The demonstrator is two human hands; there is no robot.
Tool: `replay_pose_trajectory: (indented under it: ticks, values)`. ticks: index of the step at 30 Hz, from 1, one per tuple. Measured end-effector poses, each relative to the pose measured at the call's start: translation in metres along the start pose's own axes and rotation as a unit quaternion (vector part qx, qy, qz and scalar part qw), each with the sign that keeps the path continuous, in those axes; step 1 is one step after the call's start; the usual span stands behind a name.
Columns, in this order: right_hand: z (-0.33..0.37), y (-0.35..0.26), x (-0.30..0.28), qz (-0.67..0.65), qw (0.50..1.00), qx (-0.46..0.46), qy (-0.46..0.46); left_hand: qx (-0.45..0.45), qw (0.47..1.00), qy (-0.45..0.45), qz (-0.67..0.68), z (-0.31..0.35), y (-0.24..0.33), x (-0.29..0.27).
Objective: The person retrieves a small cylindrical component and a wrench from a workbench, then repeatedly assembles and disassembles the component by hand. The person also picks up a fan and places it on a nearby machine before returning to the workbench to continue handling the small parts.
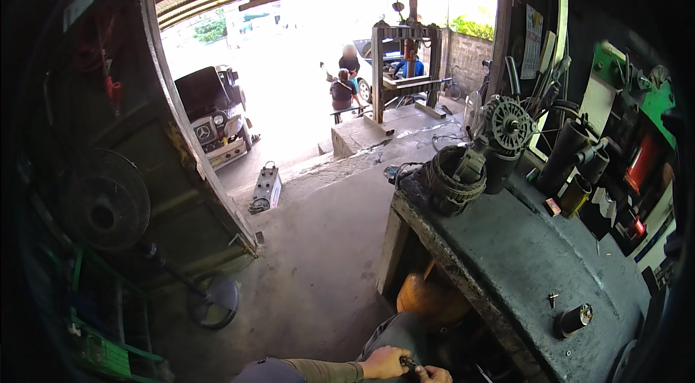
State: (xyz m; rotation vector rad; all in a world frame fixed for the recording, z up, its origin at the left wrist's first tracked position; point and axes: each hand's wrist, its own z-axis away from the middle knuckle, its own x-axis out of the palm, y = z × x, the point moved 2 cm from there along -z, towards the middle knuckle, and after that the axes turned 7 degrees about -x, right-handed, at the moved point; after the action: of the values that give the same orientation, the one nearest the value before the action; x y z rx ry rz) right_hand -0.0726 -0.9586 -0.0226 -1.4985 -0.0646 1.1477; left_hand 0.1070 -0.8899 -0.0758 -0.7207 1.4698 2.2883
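Low in the view, my left hand (385, 363) is closed round a small dark metal part (407, 362); its exact kind is too small to make out. My right hand (434, 374), partly cut off by the lower edge, meets it there with fingers pinched at the part's other end. Both hands are over my lap, left of the dark workbench (536, 274). On the bench top nearest to them lie a short metal cylinder (575, 318) on its side and a small brass-coloured fitting (553, 299).
An alternator (509, 124) and a wire-wound stator (456, 173) sit at the bench's far corner. Beneath it is a rounded orange object (431, 300). A pedestal fan (107, 198) stands left, a battery (268, 186) by the doorway. Outside are people, vehicles and a press frame (405, 64).
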Motion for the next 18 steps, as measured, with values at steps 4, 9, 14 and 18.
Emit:
replay_pose_trajectory:
  ticks: [4, 9, 14, 18]
  values:
    - [0.0, 0.004, 0.004, 0.034, 0.999, -0.005, 0.023, -0.038, 0.999, -0.034, -0.015, 0.002, 0.0, -0.002]
    - [-0.003, 0.006, 0.009, 0.052, 0.998, 0.024, -0.002, -0.032, 0.999, -0.006, 0.002, 0.004, 0.0, -0.004]
    - [-0.003, 0.001, 0.01, 0.061, 0.994, 0.089, -0.013, -0.023, 0.999, 0.036, 0.01, 0.004, -0.004, 0.001]
    - [-0.004, -0.011, 0.012, 0.069, 0.988, 0.136, -0.013, -0.043, 0.999, 0.022, -0.007, -0.001, -0.01, 0.004]
